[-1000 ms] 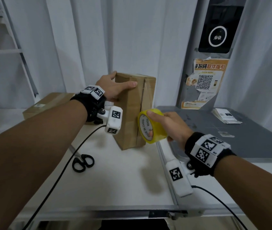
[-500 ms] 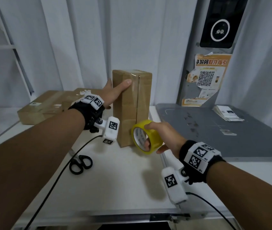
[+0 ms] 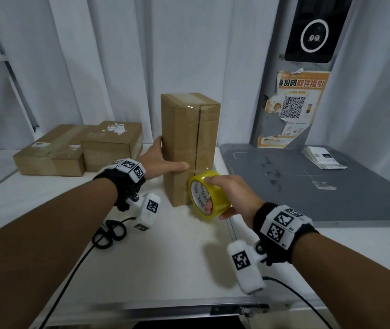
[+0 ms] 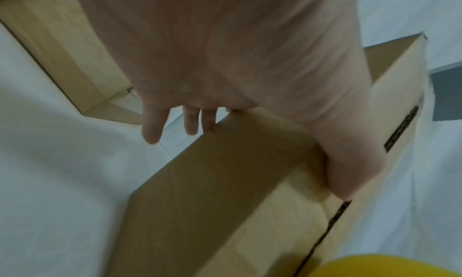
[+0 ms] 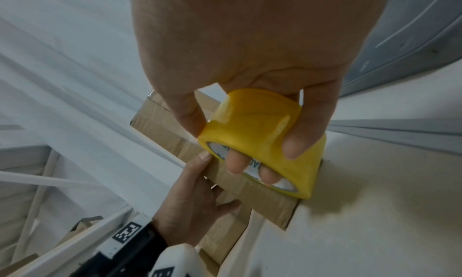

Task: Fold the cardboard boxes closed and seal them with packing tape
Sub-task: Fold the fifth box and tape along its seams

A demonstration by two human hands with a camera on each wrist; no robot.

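A tall cardboard box (image 3: 184, 129) stands upright on the white table (image 3: 165, 257), with clear tape running down its front seam. My left hand (image 3: 163, 160) presses against its lower left corner, thumb laid straight across the front face and fingers (image 4: 152, 131) along the left side. My right hand (image 3: 229, 193) grips the yellow tape roll (image 3: 209, 195), fingers through its core and thumb on the outside. The roll sits against the box's lower front, by the seam and just above the table. The right wrist view shows the roll (image 5: 260, 127) touching the box (image 5: 262, 198) next to my left thumb.
Two flat taped boxes (image 3: 53, 150) (image 3: 113, 141) lie at the back left. Black scissors (image 3: 110, 233) lie beside my left wrist. A grey platform (image 3: 331, 186) with a stack of papers (image 3: 322, 160) adjoins on the right. White curtains hang behind.
My right hand has drawn the tape roll down the front seam from mid-height to near the base. My left hand has slid from the box's top down to its lower left corner.
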